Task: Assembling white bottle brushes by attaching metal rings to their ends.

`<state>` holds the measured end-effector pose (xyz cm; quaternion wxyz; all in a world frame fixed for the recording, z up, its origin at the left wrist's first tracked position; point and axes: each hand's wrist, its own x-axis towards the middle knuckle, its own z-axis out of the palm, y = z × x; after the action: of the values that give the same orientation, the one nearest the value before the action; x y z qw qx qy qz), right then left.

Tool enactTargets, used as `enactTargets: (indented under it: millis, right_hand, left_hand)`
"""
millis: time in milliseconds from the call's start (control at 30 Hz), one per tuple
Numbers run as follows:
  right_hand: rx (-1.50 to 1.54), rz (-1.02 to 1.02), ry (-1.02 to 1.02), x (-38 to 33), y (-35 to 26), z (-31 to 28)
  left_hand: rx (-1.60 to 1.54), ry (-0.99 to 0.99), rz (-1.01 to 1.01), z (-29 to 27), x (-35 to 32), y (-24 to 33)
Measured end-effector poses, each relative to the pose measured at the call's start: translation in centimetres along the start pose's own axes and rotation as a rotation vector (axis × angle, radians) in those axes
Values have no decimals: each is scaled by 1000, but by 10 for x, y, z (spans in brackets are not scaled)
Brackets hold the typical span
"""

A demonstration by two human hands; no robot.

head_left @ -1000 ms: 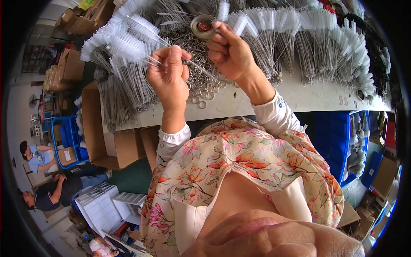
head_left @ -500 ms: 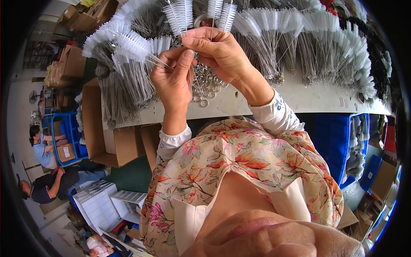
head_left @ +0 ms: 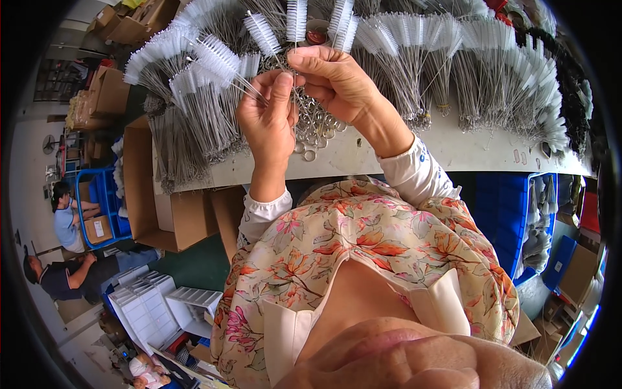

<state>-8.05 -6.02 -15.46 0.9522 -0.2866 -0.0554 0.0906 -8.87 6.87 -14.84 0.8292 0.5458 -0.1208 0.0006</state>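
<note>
Pointing toward twelve o'clock, a white-bristled brush (head_left: 297,21) is pinched by its wire stem in the right hand (head_left: 337,83). Similar brushes (head_left: 217,59), angled toward eleven, are clamped between thumb and fingers of the left hand (head_left: 267,120). Beneath both, metal rings (head_left: 319,133) are heaped on the table (head_left: 372,159).
</note>
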Motion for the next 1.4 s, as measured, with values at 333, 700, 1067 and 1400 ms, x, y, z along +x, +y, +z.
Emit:
enactTargets:
  millis: [333,700,1067,1400]
  right_hand:
    - [-10,-6,9,2,7,-1]
    - [-416,-107,-18,-27,-1,4]
    - [-640,-842,396,-224,-213,-90]
    - [-665,-713,1576,-324,-350,-290]
  left_hand:
    - [3,10,-22,-4,-1,-5]
    - [126,74,-55,5,-9,-8]
    - [138,-67,-44,-30,-26,37]
    - [151,66,-95,-57,-26,31]
